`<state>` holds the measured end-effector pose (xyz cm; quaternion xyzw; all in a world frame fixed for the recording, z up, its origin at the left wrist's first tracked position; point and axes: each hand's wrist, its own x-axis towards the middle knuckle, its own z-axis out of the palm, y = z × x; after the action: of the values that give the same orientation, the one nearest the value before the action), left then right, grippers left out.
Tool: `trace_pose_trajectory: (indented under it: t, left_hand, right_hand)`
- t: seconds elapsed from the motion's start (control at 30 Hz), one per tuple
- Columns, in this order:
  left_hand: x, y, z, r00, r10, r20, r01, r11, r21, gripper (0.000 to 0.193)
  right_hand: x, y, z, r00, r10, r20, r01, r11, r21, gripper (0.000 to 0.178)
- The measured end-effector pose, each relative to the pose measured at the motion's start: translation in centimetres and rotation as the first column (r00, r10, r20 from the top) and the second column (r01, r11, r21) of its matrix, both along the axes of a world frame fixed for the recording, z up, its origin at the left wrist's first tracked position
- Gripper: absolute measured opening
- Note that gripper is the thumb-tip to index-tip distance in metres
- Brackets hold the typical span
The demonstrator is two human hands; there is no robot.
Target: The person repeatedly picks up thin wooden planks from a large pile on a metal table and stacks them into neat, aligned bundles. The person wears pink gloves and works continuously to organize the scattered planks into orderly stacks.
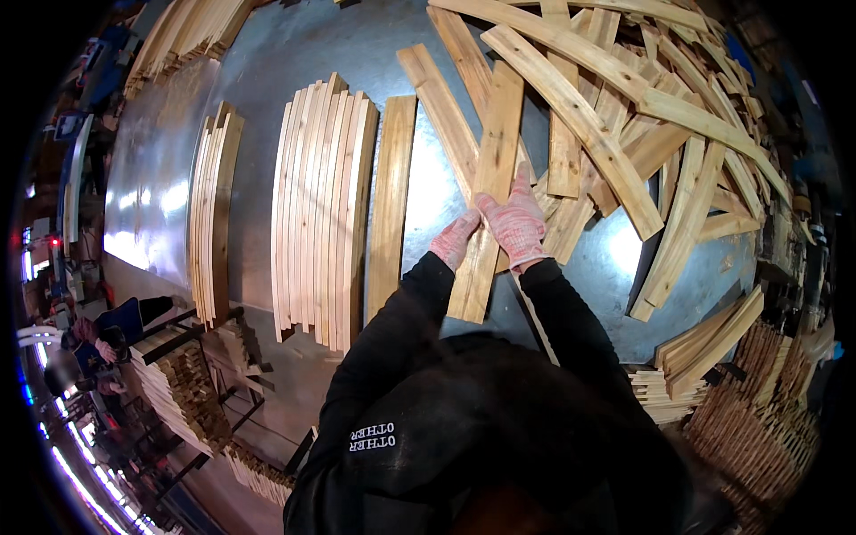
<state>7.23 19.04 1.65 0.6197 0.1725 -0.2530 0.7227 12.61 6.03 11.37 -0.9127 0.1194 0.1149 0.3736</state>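
Together, the gloved left hand (456, 238) and right hand (516, 223) grasp one plank (496, 165); loose boards (571, 111) on the table (704, 272) could slide if it catches their edges.

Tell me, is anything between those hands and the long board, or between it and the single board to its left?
Nothing visible separates the left hand or right hand from the long board: both touch it. Toward the single board, a slanting board lies between at the far end, and the left hand nearer the person.
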Motion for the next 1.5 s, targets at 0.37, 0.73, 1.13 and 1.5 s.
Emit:
trace_pose_trajectory:
  t: [0.37, 0.73, 1.13, 1.5]
  left_hand:
    - [2.2, 10.6, 22.4, 0.498, -0.669, 0.552, -0.540, 0.258, 0.801, 0.081]
    - [-3.4, 36.1, 18.4, 0.931, -0.310, 0.192, -0.236, -0.111, 0.965, 0.023]
    - [-4.7, 50.2, 8.1, 0.994, 0.066, 0.090, -0.048, -0.477, 0.878, 0.100]
    - [-1.2, 18.8, 14.3, 0.861, 0.012, 0.509, -0.216, 0.914, 0.343, 0.066]
  right_hand:
    - [2.4, -1.8, 11.2, 0.699, 0.680, 0.220, -0.684, 0.726, -0.070, 0.046]
    - [15.8, 1.6, 3.0, 0.944, 0.324, 0.063, -0.241, 0.807, -0.539, 0.087]
    - [2.3, 0.0, 3.2, 0.948, 0.314, -0.052, -0.272, 0.714, -0.645, 0.096]
    - [3.6, -4.4, 2.9, 0.946, 0.316, -0.077, -0.305, 0.782, -0.544, 0.083]
